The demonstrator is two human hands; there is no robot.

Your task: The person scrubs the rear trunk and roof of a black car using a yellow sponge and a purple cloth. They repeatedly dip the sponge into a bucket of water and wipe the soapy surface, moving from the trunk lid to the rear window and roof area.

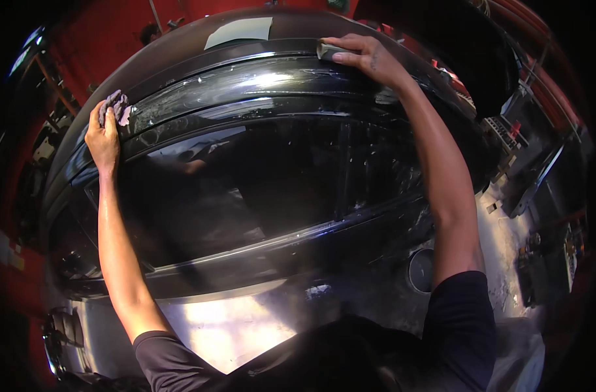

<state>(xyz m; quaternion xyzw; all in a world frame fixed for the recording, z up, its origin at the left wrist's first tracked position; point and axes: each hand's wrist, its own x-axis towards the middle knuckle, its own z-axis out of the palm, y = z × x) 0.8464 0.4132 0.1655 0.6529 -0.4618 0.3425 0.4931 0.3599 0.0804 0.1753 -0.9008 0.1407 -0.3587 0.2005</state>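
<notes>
A black car (245, 85) fills the view, seen from its side, with a dark side window (258, 183) and a wet roof edge. My left hand (102, 134) grips a crumpled grey-purple cloth (117, 106) against the roof rail at the left. My right hand (363, 57) reaches up to the roof at the upper right and presses a small pale sanding block (326, 51) flat on the black surface. Wet streaks and white residue (200, 88) run along the roof edge between both hands.
A round fuel-filler opening (420, 269) sits in the dull grey lower body panel (232, 320). Red walls (102, 39) stand behind the car. A wet floor with tools and parts (526, 196) lies to the right.
</notes>
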